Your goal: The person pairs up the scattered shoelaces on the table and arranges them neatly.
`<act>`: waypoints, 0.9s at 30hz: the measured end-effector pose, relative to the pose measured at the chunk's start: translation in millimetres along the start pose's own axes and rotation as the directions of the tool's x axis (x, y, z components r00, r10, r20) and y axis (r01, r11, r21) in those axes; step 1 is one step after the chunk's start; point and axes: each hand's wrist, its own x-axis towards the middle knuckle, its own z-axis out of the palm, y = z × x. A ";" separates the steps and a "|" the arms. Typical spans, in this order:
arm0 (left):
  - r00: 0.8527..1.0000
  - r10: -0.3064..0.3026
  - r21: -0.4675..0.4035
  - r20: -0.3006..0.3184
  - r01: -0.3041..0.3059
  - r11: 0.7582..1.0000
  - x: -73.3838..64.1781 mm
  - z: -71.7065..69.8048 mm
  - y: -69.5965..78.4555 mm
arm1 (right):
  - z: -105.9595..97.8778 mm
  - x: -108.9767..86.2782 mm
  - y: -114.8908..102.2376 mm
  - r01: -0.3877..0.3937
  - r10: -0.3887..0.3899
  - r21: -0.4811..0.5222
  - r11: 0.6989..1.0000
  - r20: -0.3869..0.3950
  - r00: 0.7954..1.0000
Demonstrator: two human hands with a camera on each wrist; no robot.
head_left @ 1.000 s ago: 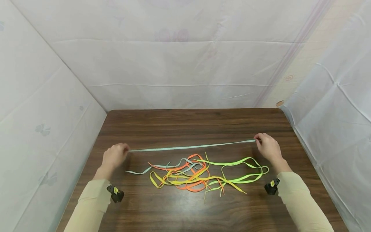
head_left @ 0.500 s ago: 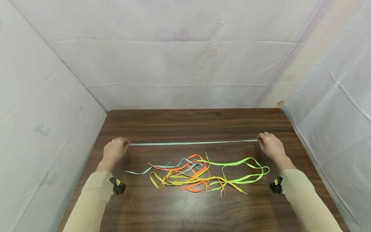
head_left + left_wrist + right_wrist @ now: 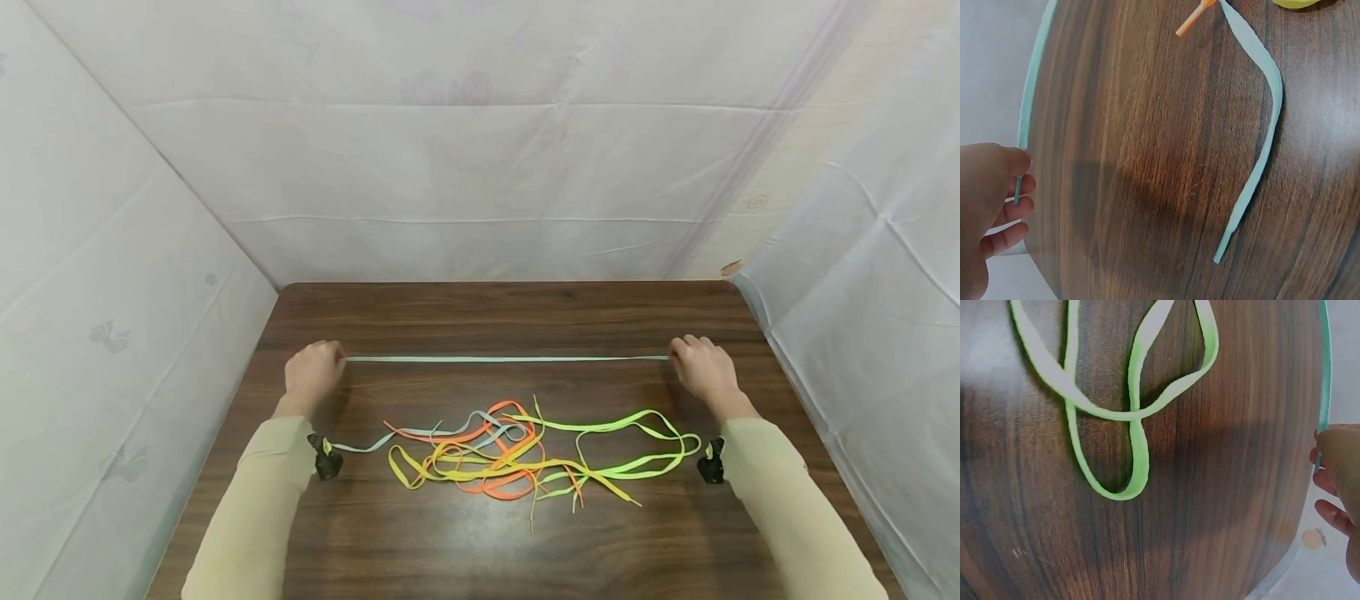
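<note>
The left hand (image 3: 313, 371) pinches one end of a flat, woven turquoise lace (image 3: 495, 359), its narrow tip poking past the thumb. The strip runs taut over the wood-grained table (image 3: 480, 317). Nearer the person lie a limp pale-blue lace (image 3: 1275, 94), tangled orange lace (image 3: 510, 497) and yellow lace (image 3: 465, 476), then looped lime lace (image 3: 1140, 462). The right hand (image 3: 703, 368) pinches the opposite end between thumb and fingers.

Even light fills my head view, glare paling the counter (image 3: 480, 321) midway between its sides; dimmer wrist views bow its edges, soft shadows beside my fingers (image 3: 1015, 211).
</note>
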 end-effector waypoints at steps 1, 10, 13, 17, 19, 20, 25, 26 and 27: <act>1.000 -0.001 0.008 0.001 0.001 1.000 1.2 0.6 1.4 | -0.2 0.8 0.7 -0.014 0.014 -0.003 1.000 0.028 1.000; 0.999 -0.039 0.003 -0.010 0.039 0.999 17.8 5.2 10.4 | -2.7 14.9 1.2 -0.136 0.135 -0.001 0.991 0.135 0.982; 0.998 -0.064 -0.020 0.001 0.064 0.998 24.2 6.4 12.9 | -4.8 22.1 0.1 -0.184 0.182 -0.003 0.983 0.172 0.968; 0.995 -0.098 -0.045 0.015 0.099 0.994 30.7 6.4 16.9 | -9.1 30.9 -0.7 -0.227 0.223 -0.008 0.974 0.208 0.952; 0.993 -0.115 -0.055 0.018 0.115 0.992 33.2 5.3 19.3 | -11.3 34.5 -1.1 -0.246 0.241 -0.004 0.969 0.221 0.945; 0.992 -0.122 -0.059 0.017 0.123 0.991 34.4 4.6 20.6 | -12.4 35.8 -1.1 -0.257 0.250 -0.001 0.967 0.226 0.941; 0.990 -0.141 -0.069 0.020 0.142 0.987 41.5 0.9 26.3 | -16.1 41.1 0.0 -0.300 0.290 0.004 0.954 0.243 0.926; 0.989 -0.143 -0.072 0.023 0.144 0.987 43.0 0.3 27.1 | -16.5 41.8 0.7 -0.303 0.293 0.003 0.953 0.244 0.924; 0.989 -0.144 -0.073 0.025 0.146 0.987 44.5 -0.3 28.0 | -16.7 42.4 1.3 -0.307 0.297 0.002 0.952 0.245 0.923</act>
